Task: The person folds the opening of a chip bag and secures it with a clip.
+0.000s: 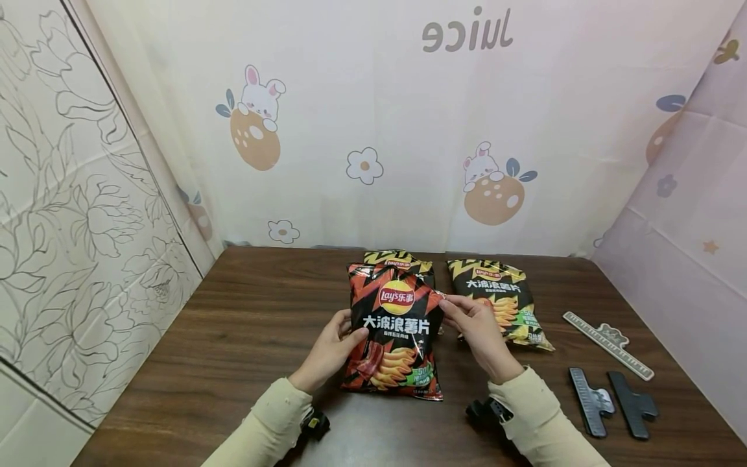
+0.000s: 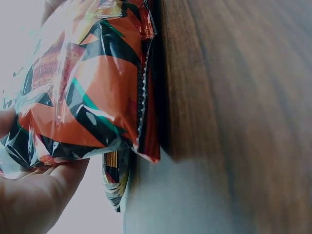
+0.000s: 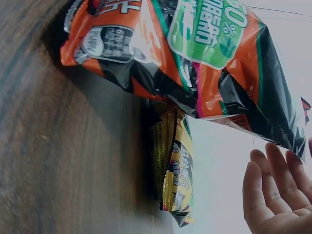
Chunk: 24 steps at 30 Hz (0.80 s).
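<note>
A red and black bag of potato chips stands tilted up between both hands, its lower edge near the wooden table. My left hand grips its left side, thumb on the front and fingers behind; the left wrist view shows the same bag from its side. With thumb and fingers, my right hand pinches the upper right corner. In the right wrist view the fingers of that hand are at the bag's edge. Behind it lies a yellow and black chip bag, partly hidden.
Another yellow and black chip bag lies behind the right hand. At the right of the table are a white ruler-like clip and two dark clips, side by side. A patterned curtain hangs behind the table.
</note>
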{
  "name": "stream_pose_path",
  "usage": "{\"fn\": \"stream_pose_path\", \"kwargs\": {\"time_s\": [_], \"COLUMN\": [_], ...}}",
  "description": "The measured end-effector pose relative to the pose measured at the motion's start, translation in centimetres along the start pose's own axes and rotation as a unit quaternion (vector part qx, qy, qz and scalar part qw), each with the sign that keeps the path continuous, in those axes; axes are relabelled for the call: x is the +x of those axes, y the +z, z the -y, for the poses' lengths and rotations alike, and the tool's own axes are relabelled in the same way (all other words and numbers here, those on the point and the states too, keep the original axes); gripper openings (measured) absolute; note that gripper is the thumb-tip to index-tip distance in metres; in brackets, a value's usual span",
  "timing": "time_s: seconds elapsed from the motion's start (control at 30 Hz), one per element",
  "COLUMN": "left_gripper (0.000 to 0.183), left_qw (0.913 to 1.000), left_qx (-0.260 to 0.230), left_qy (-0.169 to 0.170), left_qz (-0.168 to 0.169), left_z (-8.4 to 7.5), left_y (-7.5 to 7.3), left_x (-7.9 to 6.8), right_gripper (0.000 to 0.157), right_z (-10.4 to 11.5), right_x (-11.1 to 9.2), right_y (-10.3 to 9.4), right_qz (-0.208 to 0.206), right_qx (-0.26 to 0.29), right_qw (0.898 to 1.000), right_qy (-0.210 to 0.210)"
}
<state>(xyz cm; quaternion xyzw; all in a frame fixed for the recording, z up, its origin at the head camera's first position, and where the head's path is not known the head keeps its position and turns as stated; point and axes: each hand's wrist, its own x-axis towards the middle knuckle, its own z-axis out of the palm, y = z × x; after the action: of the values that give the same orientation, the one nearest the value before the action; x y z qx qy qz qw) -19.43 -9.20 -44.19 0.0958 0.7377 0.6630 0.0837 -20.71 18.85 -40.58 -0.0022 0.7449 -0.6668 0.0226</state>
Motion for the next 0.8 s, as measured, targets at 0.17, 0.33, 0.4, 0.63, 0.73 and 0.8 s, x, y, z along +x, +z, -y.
{"fn": "stream_pose_path", "kwargs": {"time_s": [0.17, 0.33, 0.4, 0.63, 0.73, 0.8], "left_gripper": [0.058, 0.057, 0.056, 0.053, 0.052, 0.052], "left_qw": [1.0, 0.9999, 0.9998, 0.9998, 0.9997, 0.9997], "left_qx": [-0.004, -0.009, -0.014, -0.016, -0.016, -0.018], "left_qy": [0.003, 0.003, 0.004, 0.004, 0.003, 0.004], "left_qz": [0.004, 0.013, 0.016, 0.014, 0.016, 0.017], "left_z": [-0.02, 0.06, 0.09, -0.07, -0.24, -0.32], "left_y": [-0.02, -0.15, -0.17, -0.13, -0.12, -0.14], "left_x": [-0.12, -0.19, -0.19, -0.14, -0.19, -0.23], "right_gripper": [0.051, 0.043, 0.038, 0.033, 0.03, 0.028], "right_z": [0.02, -0.02, -0.13, -0.1, 0.01, 0.01], "right_x": [-0.19, -0.22, -0.18, -0.25, -0.34, -0.37], "right_y": [0.29, 0.41, 0.41, 0.36, 0.35, 0.36], "right_qz": [-0.013, -0.015, -0.015, -0.021, -0.024, -0.026], "right_qx": [0.0, 0.019, 0.027, 0.036, 0.034, 0.033], "right_qw": [1.0, 1.0, 1.0, 0.999, 0.999, 0.999], "right_qy": [0.016, 0.008, 0.004, 0.007, 0.005, 0.001]}}
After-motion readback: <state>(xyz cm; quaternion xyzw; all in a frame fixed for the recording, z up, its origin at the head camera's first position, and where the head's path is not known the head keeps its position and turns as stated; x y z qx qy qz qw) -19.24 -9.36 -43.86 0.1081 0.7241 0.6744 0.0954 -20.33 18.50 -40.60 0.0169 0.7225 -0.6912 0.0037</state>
